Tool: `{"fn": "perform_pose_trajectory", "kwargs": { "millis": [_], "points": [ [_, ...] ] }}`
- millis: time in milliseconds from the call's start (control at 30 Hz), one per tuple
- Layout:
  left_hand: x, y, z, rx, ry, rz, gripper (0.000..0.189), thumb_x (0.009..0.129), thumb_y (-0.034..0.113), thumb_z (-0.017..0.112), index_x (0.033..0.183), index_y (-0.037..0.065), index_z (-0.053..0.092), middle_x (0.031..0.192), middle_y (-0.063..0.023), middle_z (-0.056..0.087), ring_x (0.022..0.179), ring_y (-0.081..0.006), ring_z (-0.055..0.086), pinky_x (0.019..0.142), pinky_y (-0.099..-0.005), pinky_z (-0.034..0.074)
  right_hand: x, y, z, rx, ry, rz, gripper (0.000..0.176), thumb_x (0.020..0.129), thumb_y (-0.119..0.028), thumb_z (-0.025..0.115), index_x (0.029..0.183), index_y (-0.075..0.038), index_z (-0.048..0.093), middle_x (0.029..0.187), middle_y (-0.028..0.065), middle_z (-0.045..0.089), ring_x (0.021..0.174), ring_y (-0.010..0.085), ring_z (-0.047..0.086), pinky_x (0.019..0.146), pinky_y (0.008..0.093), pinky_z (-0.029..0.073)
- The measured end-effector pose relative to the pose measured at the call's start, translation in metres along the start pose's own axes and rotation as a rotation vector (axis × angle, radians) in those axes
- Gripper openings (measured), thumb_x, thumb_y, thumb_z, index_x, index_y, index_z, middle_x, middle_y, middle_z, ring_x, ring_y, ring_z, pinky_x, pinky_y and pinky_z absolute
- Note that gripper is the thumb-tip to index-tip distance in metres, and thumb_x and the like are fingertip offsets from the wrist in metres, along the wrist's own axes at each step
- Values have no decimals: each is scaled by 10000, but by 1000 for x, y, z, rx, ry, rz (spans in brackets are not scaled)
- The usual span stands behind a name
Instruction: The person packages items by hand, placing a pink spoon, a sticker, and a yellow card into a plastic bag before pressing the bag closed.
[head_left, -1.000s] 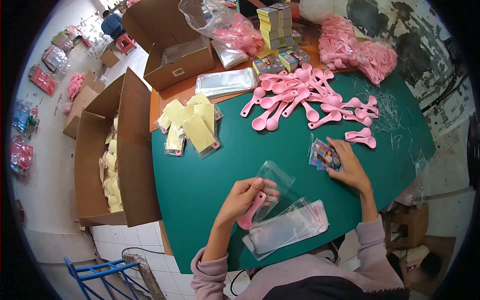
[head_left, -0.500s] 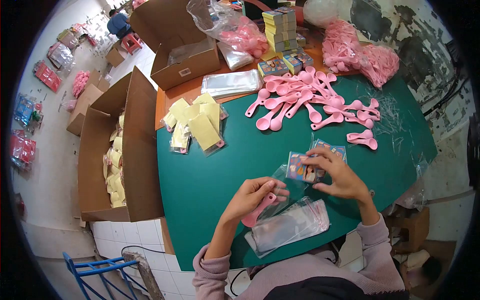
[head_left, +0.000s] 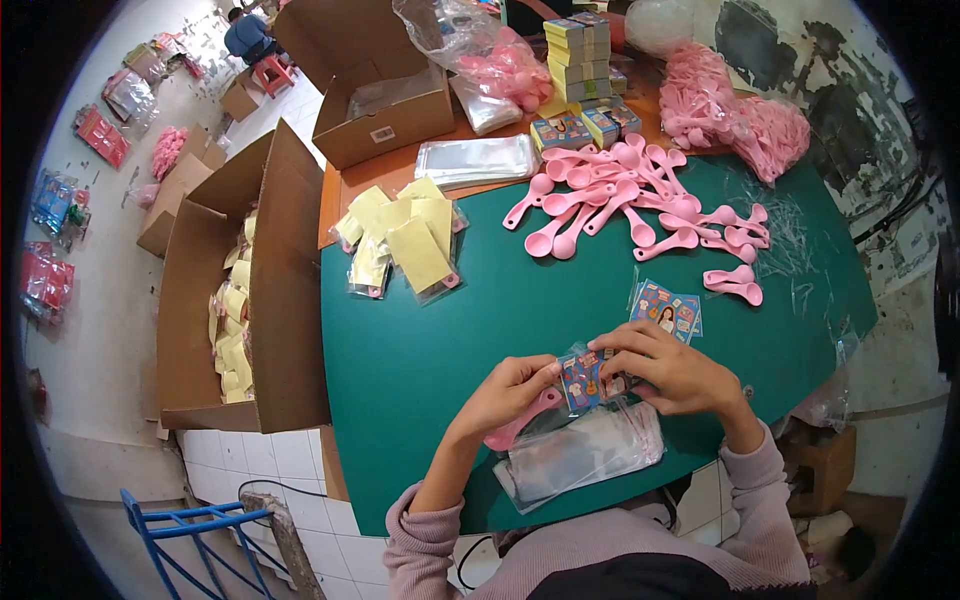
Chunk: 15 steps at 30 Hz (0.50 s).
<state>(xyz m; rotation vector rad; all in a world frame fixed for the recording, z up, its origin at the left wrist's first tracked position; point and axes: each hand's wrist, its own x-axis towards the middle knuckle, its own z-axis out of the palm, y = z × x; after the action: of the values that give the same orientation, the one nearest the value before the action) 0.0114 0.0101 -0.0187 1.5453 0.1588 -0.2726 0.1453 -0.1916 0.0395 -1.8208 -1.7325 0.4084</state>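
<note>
Soft, even light is flooding the green bench [head_left: 430, 340], leaving only faint shadows under the left hand [head_left: 505, 395] and right hand [head_left: 665, 372]. Fisheye distortion is bowing the edges, black vignetting is swallowing the corners, and clear plastic sleeves [head_left: 575, 455] are catching mild glare.

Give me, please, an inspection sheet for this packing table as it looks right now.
Surface: green table, mostly bare at the near left.
Job's things: pink spoon and sticker card held together over a stack of clear bags; second card lies beside.
Clutter: loose pink spoons, filled packs, card stacks, open cardboard box.
Grips: left hand grips the spoon; right hand pinches the card.
Cables: black lead below the table edge.
Surroundings: tiled floor, blue frame, another person seated far off.
</note>
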Motion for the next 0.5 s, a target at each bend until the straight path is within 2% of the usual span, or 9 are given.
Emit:
{"fn": "perform_pose_trajectory", "kwargs": {
  "millis": [33,100,133,200,300,367,400,467,500],
  "points": [
    [-1,2,1,2,1,-1,329,948,217,416,943,-67,582,726,-16,569,731,-67,534,656,-218,456,1,5,-4,11,-29,-20,451,556,87,556,977,-73,536,1206,90,481,1076,299,445,917,392,383],
    [-4,8,5,-266,20,-62,349,954,253,412,983,-44,593,842,-39,612,757,-70,539,698,-223,457,6,11,-11,27,-60,-47,452,556,88,553,977,-75,537,1206,86,484,1079,301,442,917,391,384],
    [-4,7,4,-267,25,-62,349,954,253,412,983,-44,593,842,-39,612,757,-70,539,698,-223,457,9,11,-16,23,-93,-70,454,554,86,558,977,-77,540,1204,85,486,1085,301,439,918,391,383],
    [-1,3,2,-164,-35,-12,341,954,250,414,960,-38,599,833,-17,602,744,-57,509,690,-216,445,12,12,-18,18,-125,-89,457,552,83,563,977,-80,542,1202,84,488,1090,300,436,919,391,382],
    [0,1,3,-57,15,8,341,952,254,422,930,-36,600,814,0,591,730,-44,491,665,-204,432,21,11,-16,27,-210,-120,419,575,62,574,967,-84,552,1211,79,480,1110,293,425,922,390,378],
    [-3,6,-2,-26,37,-19,339,951,259,427,923,-32,600,789,10,576,709,-38,472,639,-199,417,29,9,-26,121,-84,-190,337,620,44,575,937,-70,571,1155,89,520,1058,283,471,891,369,396],
    [-5,8,-5,4,52,-45,338,949,264,431,916,-28,599,764,21,561,688,-32,453,613,-194,402,31,18,-30,124,-86,-191,337,620,44,575,937,-70,571,1155,89,520,1058,283,471,891,369,396],
    [-7,7,-8,-40,54,-63,331,946,257,435,933,-32,596,757,13,557,678,-36,445,609,-194,402,26,54,-43,-35,162,56,261,659,12,587,911,-55,590,1059,98,569,974,265,525,820,346,423],
    [-7,7,-8,-79,55,-78,325,944,250,439,950,-37,592,749,4,554,668,-40,437,604,-195,401,21,81,-43,-93,130,190,254,673,-10,606,924,-50,600,1005,101,584,943,267,536,809,355,424]
  ]
}}
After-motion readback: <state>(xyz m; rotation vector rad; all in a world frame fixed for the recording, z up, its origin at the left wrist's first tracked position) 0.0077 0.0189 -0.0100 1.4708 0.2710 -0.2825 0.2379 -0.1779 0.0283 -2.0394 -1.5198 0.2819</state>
